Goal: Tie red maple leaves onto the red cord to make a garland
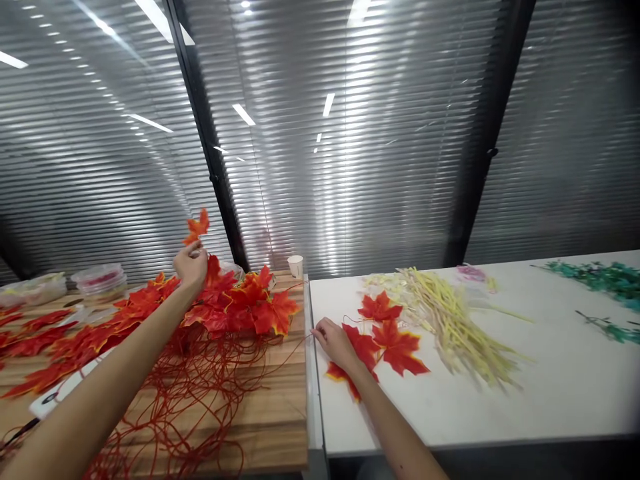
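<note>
Raised above the wooden table, my left hand (191,265) pinches an orange-red artificial maple leaf (198,227). Below it lies a heap of red and orange maple leaves (240,303). My right hand (331,340) is over the seam between the tables, thumb and fingers closed on a thin red cord (295,348) that runs left toward a tangle of red cord (200,380). Several red maple leaves (400,347) lie on the white table under and beside my right wrist, partly hidden by the forearm.
Yellow straw-like stems (465,327) spread over the white table (565,393), with green leafy sprigs (610,280) at far right. A paper cup (295,267) stands at the back. Plastic tubs (100,280) and a white power strip (75,385) are on the wooden table (275,433).
</note>
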{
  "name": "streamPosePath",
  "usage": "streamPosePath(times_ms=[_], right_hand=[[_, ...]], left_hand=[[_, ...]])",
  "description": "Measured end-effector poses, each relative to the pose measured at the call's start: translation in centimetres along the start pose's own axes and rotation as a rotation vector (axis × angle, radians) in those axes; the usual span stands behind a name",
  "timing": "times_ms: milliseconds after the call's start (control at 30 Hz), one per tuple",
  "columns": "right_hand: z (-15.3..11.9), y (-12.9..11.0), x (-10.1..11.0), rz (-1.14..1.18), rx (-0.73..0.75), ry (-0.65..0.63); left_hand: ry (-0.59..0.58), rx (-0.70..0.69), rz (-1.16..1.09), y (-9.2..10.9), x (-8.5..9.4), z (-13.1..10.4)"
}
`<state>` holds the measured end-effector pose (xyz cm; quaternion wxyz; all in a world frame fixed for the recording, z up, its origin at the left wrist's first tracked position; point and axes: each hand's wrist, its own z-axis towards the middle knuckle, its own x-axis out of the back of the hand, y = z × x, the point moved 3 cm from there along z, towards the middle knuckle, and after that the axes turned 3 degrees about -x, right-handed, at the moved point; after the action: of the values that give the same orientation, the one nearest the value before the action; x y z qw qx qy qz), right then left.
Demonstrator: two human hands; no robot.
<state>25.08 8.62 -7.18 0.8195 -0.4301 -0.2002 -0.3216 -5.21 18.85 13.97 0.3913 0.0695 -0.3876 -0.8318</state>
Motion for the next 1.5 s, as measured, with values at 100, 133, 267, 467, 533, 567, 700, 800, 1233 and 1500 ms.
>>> streamPosePath(times_ms=[100,133,267,467,533,567,700,800,1233,1500], right_hand=[[0.0,0.1,-0.2,0.006,0.008,0.007],[0.0,0.1,-0.2,0.009,0.008,0.010],[0.1,0.4,-0.2,0.021,-0.001,0.047],[0.2,1.8,0.0,0.107,-0.109,0.168],[0.0,2.4,0.0,0.129,-0.210,0.215],[0.0,2.7,0.0,0.131,-0.250,0.239],[0.0,2.8,0.0,0.214,-0.281,0.245],[0.1,2.6,0.1,0.241,-0.306,0.244],[0.1,1.9,0.9,0.667,-0.322,0.160],[0.3,1.8,1.3,0.708,-0.406,0.129]], left_hand=[[0.141,-0.298,-0.038,2.7,0.4,-0.3],[0.123,-0.340,-0.085,3.7,0.2,-1.1],[-0.054,-0.268,-0.404,8.0,-1.8,-7.4],[-0.306,0.162,-0.848,10.2,-7.7,-19.0],[-0.335,0.322,-0.907,8.8,-9.7,-21.4],[-0.358,0.410,-0.946,7.7,-10.7,-22.4],[-0.463,0.696,-1.047,3.4,-12.7,-24.4],[-0.539,0.732,-1.062,1.4,-11.9,-24.2],[-0.798,0.804,-1.110,-0.4,-11.7,-23.6],[-0.830,0.871,-1.081,0.1,-10.8,-24.3]])
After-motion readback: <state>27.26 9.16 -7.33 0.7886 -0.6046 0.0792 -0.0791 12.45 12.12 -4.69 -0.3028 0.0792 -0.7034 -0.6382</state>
